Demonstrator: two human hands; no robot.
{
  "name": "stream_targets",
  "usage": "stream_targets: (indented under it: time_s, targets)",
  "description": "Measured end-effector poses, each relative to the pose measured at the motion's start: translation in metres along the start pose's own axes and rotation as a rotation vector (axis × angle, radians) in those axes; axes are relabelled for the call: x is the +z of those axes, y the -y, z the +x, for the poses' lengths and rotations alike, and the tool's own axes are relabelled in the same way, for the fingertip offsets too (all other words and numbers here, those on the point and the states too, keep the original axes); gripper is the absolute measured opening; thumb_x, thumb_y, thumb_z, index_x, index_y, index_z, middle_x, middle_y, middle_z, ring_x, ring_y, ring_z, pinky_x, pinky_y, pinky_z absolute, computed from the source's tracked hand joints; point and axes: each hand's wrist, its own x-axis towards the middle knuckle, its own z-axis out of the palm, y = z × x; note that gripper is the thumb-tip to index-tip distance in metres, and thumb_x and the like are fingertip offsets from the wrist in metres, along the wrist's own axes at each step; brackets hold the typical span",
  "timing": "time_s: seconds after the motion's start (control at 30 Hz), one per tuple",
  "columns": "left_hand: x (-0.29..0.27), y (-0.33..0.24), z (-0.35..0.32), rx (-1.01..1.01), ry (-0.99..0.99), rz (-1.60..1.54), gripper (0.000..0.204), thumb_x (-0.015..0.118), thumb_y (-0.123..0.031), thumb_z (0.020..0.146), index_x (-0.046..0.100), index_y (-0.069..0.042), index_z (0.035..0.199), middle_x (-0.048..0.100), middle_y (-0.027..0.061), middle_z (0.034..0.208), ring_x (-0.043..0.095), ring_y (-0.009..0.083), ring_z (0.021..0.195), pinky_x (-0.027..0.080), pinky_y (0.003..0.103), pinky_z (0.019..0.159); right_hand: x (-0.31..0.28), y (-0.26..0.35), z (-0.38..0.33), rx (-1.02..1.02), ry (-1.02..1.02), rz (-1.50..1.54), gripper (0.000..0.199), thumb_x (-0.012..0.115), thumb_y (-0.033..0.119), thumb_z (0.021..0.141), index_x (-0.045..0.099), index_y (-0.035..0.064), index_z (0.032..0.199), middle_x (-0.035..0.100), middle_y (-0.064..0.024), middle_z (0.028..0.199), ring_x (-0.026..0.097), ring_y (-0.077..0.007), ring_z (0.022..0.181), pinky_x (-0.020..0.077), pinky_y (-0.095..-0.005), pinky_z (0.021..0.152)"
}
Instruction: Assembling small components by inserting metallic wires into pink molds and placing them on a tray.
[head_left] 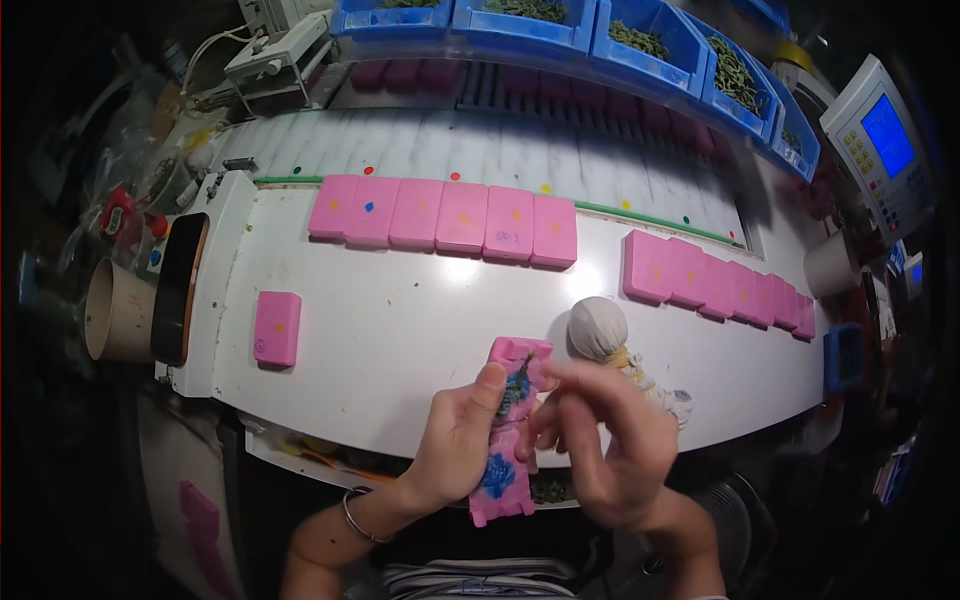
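Spanning the scene, the white table (400,330) carries rows of pink rectangular blocks (460,217). Above its near edge, the left hand (455,445) grips an opened pink mould tray (510,440), seemingly light and rigid, best held by its long edges. The right hand's (610,450) fingers (545,425) pinch at blue-green filling.

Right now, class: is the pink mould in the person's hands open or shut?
Open. The pink mould lies unfolded lengthwise in the left hand, its inner face showing blue-green material, while the right hand touches its middle.
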Motion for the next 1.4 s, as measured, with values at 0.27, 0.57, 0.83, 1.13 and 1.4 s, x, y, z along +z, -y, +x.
stream_targets:
  time_s: [0.27, 0.57, 0.83, 1.13, 1.4]
  targets:
    - [-0.003, -0.007, 0.000, 0.100, -0.054, 0.188, 0.054, 0.024, -0.027, 0.098, 0.059, 0.007, 0.075, 0.056, 0.0076, 0.057, 0.054, 0.0120, 0.052, 0.045, 0.026, 0.053, 0.005, 0.003, 0.017, 0.301, 0.056, 0.247, 0.009, 0.046, -0.002, 0.089, 0.053, -0.0033, 0.096, 0.056, -0.0047, 0.067, 0.056, -0.0068, 0.048, 0.0451, -0.0198, 0.045]
    - [-0.005, -0.011, 0.002, 0.258, -0.045, 0.512, 0.055, 0.025, -0.026, 0.098, 0.060, 0.007, 0.072, 0.059, 0.0083, 0.056, 0.056, 0.0117, 0.051, 0.045, 0.025, 0.052, -0.006, -0.001, 0.025, 0.472, 0.262, 0.325, 0.004, 0.058, 0.000, 0.084, 0.055, -0.0028, 0.085, 0.055, -0.0040, 0.075, 0.058, -0.0052, 0.059, 0.0420, -0.0164, 0.049]
    - [-0.010, -0.014, 0.008, 0.114, 0.006, 0.389, 0.047, 0.028, -0.027, 0.098, 0.056, 0.009, 0.087, 0.061, 0.0107, 0.067, 0.058, 0.0153, 0.055, 0.047, 0.026, 0.055, -0.006, -0.007, 0.022, 0.564, 0.241, 0.447, 0.006, 0.058, 0.001, 0.085, 0.056, -0.0040, 0.087, 0.054, -0.0040, 0.078, 0.058, -0.0080, 0.060, 0.0446, -0.0174, 0.052]
    - [-0.024, -0.004, 0.013, -0.207, 0.054, -0.248, 0.066, 0.020, -0.046, 0.097, 0.058, 0.008, 0.098, 0.062, 0.0149, 0.077, 0.058, 0.0165, 0.060, 0.050, 0.029, 0.063, -0.012, -0.016, 0.007, 0.437, 0.001, 0.857, 0.014, 0.052, -0.001, 0.088, 0.057, -0.0090, 0.098, 0.059, -0.0121, 0.078, 0.060, -0.0147, 0.063, 0.0477, -0.0210, 0.052]
    - [-0.001, 0.008, -0.005, 0.207, -0.003, -0.032, 0.024, 0.066, -0.002, 0.081, 0.057, 0.004, 0.102, 0.058, 0.0063, 0.090, 0.054, 0.0066, 0.077, 0.045, 0.020, 0.066, -0.003, -0.014, -0.005, 0.118, -0.077, 0.201, 0.027, 0.060, -0.008, 0.079, 0.064, -0.0005, 0.105, 0.058, -0.0099, 0.089, 0.056, -0.0133, 0.062, 0.0450, -0.0222, 0.053]
